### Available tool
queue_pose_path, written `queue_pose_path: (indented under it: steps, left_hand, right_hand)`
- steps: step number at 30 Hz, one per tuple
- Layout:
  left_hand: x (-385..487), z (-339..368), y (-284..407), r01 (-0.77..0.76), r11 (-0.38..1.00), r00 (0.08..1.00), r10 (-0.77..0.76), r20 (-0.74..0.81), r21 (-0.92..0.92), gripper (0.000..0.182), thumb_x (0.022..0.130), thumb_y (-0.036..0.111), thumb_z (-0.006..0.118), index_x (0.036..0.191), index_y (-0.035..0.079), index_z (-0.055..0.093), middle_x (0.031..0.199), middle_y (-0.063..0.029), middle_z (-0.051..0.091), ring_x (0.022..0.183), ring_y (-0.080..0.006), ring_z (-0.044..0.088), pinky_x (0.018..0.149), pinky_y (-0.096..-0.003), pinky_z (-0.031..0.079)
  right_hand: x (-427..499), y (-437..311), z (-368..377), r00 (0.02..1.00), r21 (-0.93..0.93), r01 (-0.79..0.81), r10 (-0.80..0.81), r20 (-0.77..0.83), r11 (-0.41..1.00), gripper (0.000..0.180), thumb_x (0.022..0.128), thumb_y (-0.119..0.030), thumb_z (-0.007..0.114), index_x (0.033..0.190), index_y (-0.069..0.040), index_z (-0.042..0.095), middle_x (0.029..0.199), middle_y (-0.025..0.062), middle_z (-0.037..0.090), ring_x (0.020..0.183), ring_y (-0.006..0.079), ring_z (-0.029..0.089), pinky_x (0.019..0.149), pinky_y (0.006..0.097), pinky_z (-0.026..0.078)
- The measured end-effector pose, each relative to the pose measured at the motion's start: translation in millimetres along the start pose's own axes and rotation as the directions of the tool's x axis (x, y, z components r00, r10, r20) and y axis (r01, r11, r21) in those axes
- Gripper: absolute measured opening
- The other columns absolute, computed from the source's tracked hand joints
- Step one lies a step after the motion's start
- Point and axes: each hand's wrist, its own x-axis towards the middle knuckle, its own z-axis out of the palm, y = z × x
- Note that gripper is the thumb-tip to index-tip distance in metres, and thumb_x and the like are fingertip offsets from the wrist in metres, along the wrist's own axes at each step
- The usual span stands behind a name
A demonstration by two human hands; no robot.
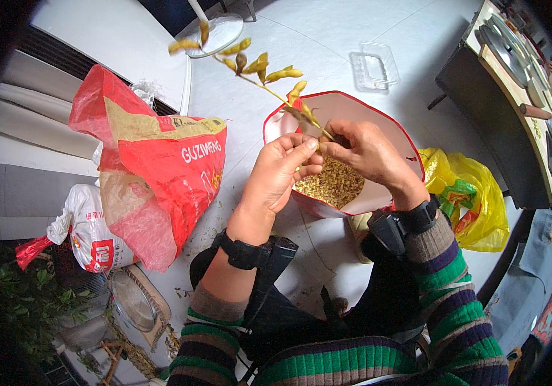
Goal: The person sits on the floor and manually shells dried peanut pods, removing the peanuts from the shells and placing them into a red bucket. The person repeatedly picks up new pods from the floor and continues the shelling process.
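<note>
A dry bean stalk with several yellow-brown pods slants up and to the left from my hands. Its lower end is in my right hand, between thumb and fingers. My left hand pinches at the stalk close to the right fingertips; the exact spot is hidden by the fingers. Both hands are above an open white bag with a red rim, which stands on the floor before me. Yellow and brown beans or pod pieces cover its bottom.
Left stands a large red woven sack, with a tied white bag behind it. A yellow plastic bag is on the right, below a table bearing pot lids. Beyond lies a clear plastic container. Leafy plants are lower left.
</note>
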Motion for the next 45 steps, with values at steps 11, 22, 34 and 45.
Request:
queue_pose_path:
  steps: [11,22,34,45]
  left_hand:
    - [6.2,-12.5,11.8,-0.016,0.944,1.0,0.008,-0.026,-0.33,0.019,0.087,0.01,0.055,0.101,-0.002,0.054,0.085,-0.0057,0.058,0.068,-0.0096,0.055,0.058,-0.0164,0.048]
    - [-75.1,-15.4,24.8,-0.076,0.656,0.992,0.126,0.009,-0.751,0.02,0.09,0.022,0.052,0.087,0.002,0.056,0.079,-0.0064,0.056,0.063,-0.009,0.052,0.046,-0.0168,0.042]
    - [-265.5,-100.6,-128.2,-0.575,0.216,0.809,0.009,-0.587,-0.789,0.019,0.088,0.018,0.053,0.082,0.001,0.057,0.082,-0.0108,0.062,0.078,-0.0198,0.061,0.069,-0.0296,0.053]
    - [-325.1,-113.9,-180.8,-0.713,0.237,0.665,-0.069,-0.744,-0.66,0.012,0.085,0.014,0.056,0.084,0.002,0.055,0.078,-0.0068,0.058,0.074,-0.0176,0.059,0.069,-0.0284,0.053]
  right_hand:
    - [3.2,-3.4,0.0,0.983,0.731,-0.179,0.153,0.103,0.658,0.016,0.091,-0.016,0.052,0.099,-0.003,0.055,0.08,0.0007,0.059,0.069,0.0046,0.052,0.064,0.019,0.044]
    - [-11.7,-43.0,6.2,0.951,0.542,-0.02,0.184,-0.25,0.84,0.03,0.09,-0.015,0.05,0.116,0.0,0.054,0.087,-0.0032,0.056,0.066,0.0018,0.043,0.058,0.0146,0.033]
    - [-74.7,-234.1,92.3,0.904,0.198,0.152,-0.217,0.368,0.968,0.028,0.089,-0.006,0.049,0.115,0.005,0.053,0.082,0.0051,0.061,0.07,0.0097,0.053,0.065,0.0208,0.041]
    - [-117.8,-284.6,263.7,0.49,0.056,0.726,-0.573,0.657,0.686,0.034,0.083,-0.012,0.057,0.116,-0.002,0.053,0.117,0.0174,0.053,0.11,0.0321,0.05,0.093,0.0345,0.04]
